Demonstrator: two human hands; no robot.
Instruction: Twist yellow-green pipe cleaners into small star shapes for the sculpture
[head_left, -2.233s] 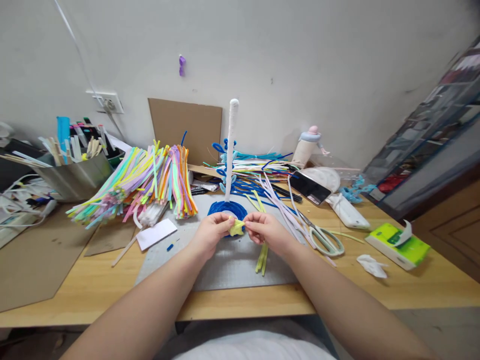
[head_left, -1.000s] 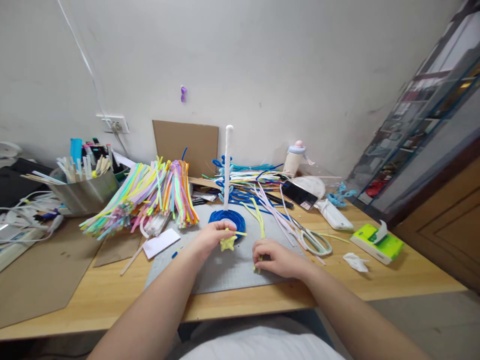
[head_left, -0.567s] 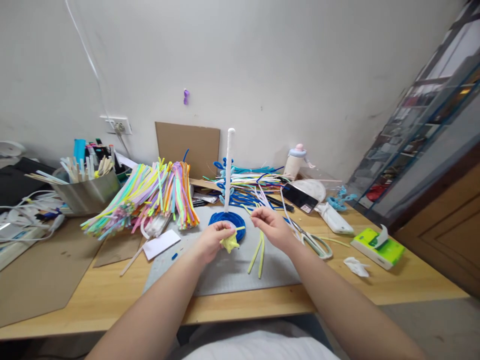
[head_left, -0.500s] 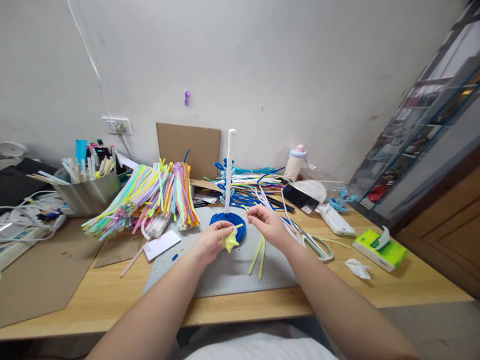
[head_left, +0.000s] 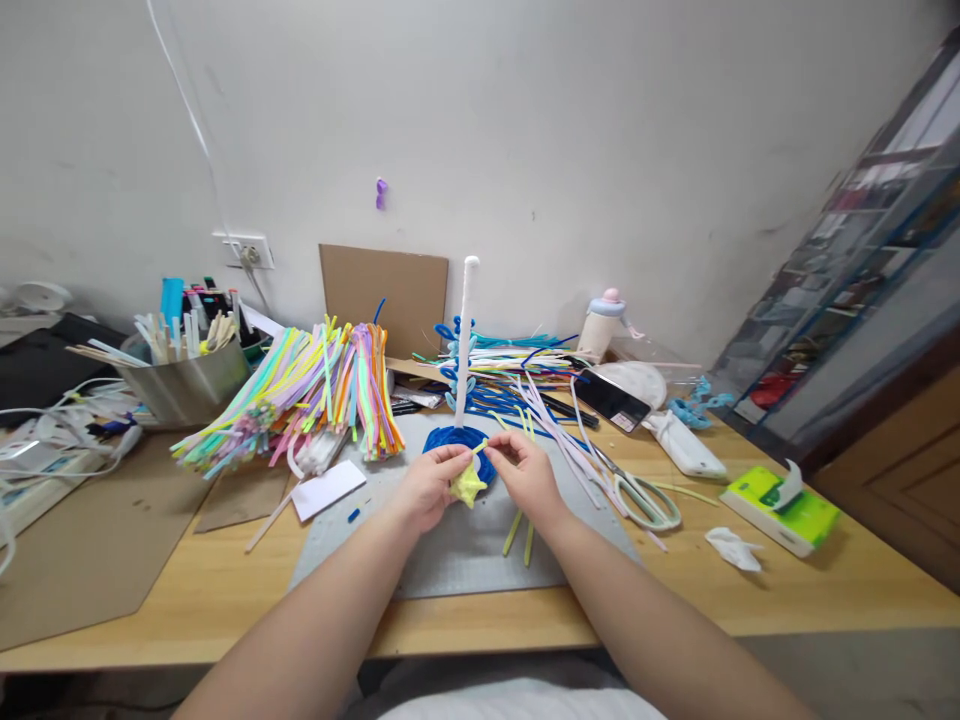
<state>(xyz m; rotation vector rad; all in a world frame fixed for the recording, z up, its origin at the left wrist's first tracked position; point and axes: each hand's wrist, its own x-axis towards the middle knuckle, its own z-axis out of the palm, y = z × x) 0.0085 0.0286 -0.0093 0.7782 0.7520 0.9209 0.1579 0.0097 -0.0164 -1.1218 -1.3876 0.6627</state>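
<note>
My left hand [head_left: 433, 488] pinches a small yellow star-shaped piece [head_left: 469, 485] made of fuzzy stem. Close beside it, my right hand [head_left: 525, 478] has its fingers closed on the yellow stem end that sticks up from the star. Behind both hands is a round blue coil [head_left: 442, 438], partly covered by them, with a white upright rod [head_left: 464, 340] rising from it. Blue curled loops [head_left: 452, 372] stand along the rod's left side. Loose yellow stems [head_left: 529, 545] lie on the grey mat [head_left: 465, 570], partly under my right hand.
Bundled colourful stems [head_left: 300, 390] and a metal pot of sticks [head_left: 184, 385] stand left. On the right lie scissors [head_left: 649, 503], a phone [head_left: 611, 398], a white device [head_left: 686, 445], a green tissue pack [head_left: 784, 510] and a crumpled tissue [head_left: 733, 549]. A bottle [head_left: 598, 330] stands behind.
My right hand has moved left and down to the star and now grips its stem end. The whole view has shifted slightly, uncovering more of the yellow stems behind my right hand.
</note>
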